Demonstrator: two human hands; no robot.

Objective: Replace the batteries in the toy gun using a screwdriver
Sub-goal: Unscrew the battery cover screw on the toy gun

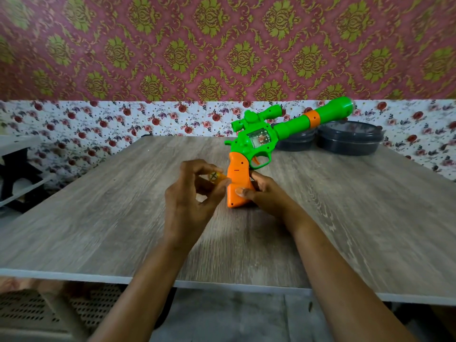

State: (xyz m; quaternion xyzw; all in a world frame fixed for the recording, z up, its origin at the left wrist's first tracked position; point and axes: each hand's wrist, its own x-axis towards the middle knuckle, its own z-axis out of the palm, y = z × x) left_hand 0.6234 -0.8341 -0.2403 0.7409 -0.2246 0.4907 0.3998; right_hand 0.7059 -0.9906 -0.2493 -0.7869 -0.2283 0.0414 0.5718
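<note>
A green toy gun [261,138] with an orange grip [238,180] stands on its grip butt on the wooden table [98,218], barrel pointing up to the far right. My right hand [266,193] clasps the orange grip from the right, thumb across its lower side. My left hand [190,198] holds a screwdriver with a yellowish translucent handle [214,176], its end facing me, and the tool points at the left side of the grip. The screwdriver's shaft and tip are hidden by my fingers. No batteries are visible.
Two dark round lidded containers [349,138] sit at the table's far right, behind the gun barrel. A floral-papered wall [148,119] runs close behind the table. A white and black shelf [17,166] stands off the left edge.
</note>
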